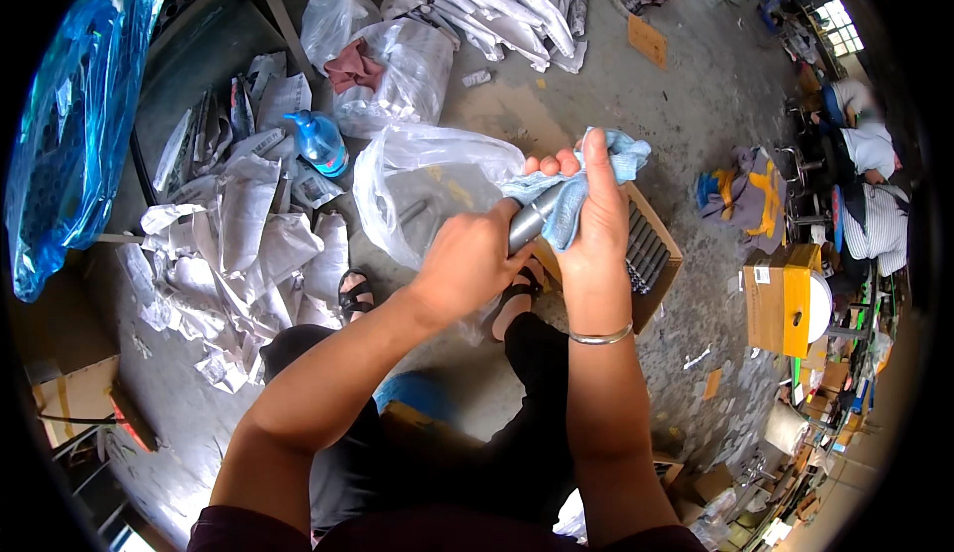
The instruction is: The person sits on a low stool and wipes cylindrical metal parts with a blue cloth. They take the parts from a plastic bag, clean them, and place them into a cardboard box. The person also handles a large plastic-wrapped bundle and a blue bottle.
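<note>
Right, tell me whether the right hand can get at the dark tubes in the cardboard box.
Probably not while the right hand grips the light-blue cloth against the grey tube. Otherwise the way looks free: the cardboard box is open and its dark tubes show beside that hand.

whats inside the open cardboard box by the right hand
A row of dark, rod-shaped pieces lies in the cardboard box. The right hand hides part of the inside, and anything beneath the visible pieces cannot be seen.

Light blue cloth (565, 216), grey tube (534, 220), blue bottle (322, 145), dusty pink rag (354, 67), black trousers (542, 385), striped shirt (876, 222)
</note>
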`<act>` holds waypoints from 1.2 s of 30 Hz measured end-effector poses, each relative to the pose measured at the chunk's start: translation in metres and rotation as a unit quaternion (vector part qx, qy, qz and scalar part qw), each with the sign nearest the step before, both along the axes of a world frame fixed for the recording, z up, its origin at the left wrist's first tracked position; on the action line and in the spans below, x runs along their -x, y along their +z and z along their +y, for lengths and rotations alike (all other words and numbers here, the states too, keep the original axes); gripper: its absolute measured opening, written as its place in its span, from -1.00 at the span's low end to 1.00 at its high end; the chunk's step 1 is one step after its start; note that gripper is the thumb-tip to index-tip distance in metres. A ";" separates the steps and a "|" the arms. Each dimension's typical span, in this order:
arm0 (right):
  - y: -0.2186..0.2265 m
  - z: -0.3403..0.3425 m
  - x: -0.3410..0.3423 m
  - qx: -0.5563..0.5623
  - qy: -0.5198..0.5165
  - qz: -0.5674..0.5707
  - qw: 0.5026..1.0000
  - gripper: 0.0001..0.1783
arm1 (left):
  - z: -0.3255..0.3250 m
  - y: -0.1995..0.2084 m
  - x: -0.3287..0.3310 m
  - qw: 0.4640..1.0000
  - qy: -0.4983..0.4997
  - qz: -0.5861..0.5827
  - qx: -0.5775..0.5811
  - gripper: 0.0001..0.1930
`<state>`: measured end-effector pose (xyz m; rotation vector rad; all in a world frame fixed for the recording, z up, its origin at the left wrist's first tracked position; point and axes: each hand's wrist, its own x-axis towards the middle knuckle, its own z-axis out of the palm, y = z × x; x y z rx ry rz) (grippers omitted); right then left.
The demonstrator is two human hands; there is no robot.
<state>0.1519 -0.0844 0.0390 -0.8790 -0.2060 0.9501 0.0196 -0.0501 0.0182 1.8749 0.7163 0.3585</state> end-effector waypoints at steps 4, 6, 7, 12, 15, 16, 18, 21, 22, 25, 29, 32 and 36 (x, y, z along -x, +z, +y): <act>0.006 -0.011 -0.019 -0.133 0.048 -0.033 0.989 -0.67 | 0.015 -0.006 0.013 0.876 -0.143 -0.134 0.441 -0.59; 0.007 -0.014 -0.028 -0.168 0.066 -0.020 0.983 -0.63 | 0.015 -0.007 0.015 0.750 -0.176 -0.186 0.610 -0.53; 0.007 -0.014 -0.028 -0.169 0.066 -0.015 0.983 -0.63 | 0.013 -0.006 0.015 0.733 -0.179 -0.202 0.625 -0.51; 0.005 -0.008 -0.022 -0.165 0.057 0.034 0.984 -0.64 | 0.013 0.000 0.016 0.790 -0.140 -0.210 0.558 -0.67; -0.006 -0.008 -0.013 -0.145 0.096 0.021 0.984 -0.64 | 0.013 -0.002 0.014 0.898 -0.087 -0.165 0.399 -0.71; -0.009 -0.007 -0.009 -0.137 0.111 0.012 0.984 -0.64 | 0.013 -0.004 0.013 0.910 -0.064 -0.158 0.377 -0.73; -0.011 -0.007 0.004 -0.052 0.142 -0.035 0.988 -0.70 | 0.013 -0.011 0.013 0.932 -0.019 -0.144 0.332 -0.77; -0.006 -0.006 0.022 0.028 0.146 -0.080 0.986 -0.72 | 0.011 -0.018 0.012 0.981 0.033 -0.122 0.147 -0.79; -0.008 -0.007 0.019 0.033 0.143 -0.096 0.984 -0.75 | 0.015 -0.014 0.012 0.981 -0.002 -0.101 0.164 -0.79; -0.003 -0.011 0.009 0.043 0.133 -0.113 0.984 -0.82 | 0.036 -0.003 0.019 0.969 -0.057 -0.093 0.224 -0.82; -0.001 -0.018 0.002 0.097 0.202 -0.122 0.967 -0.83 | 0.051 -0.006 0.026 0.930 0.047 -0.207 0.299 -0.74; 0.002 -0.020 0.017 0.111 0.326 -0.098 0.934 -0.80 | 0.058 -0.008 0.028 0.851 0.051 -0.328 0.407 -0.46; -0.002 -0.019 0.027 0.117 0.397 -0.085 0.906 -0.76 | 0.059 -0.002 0.024 0.784 -0.056 -0.419 0.454 -0.43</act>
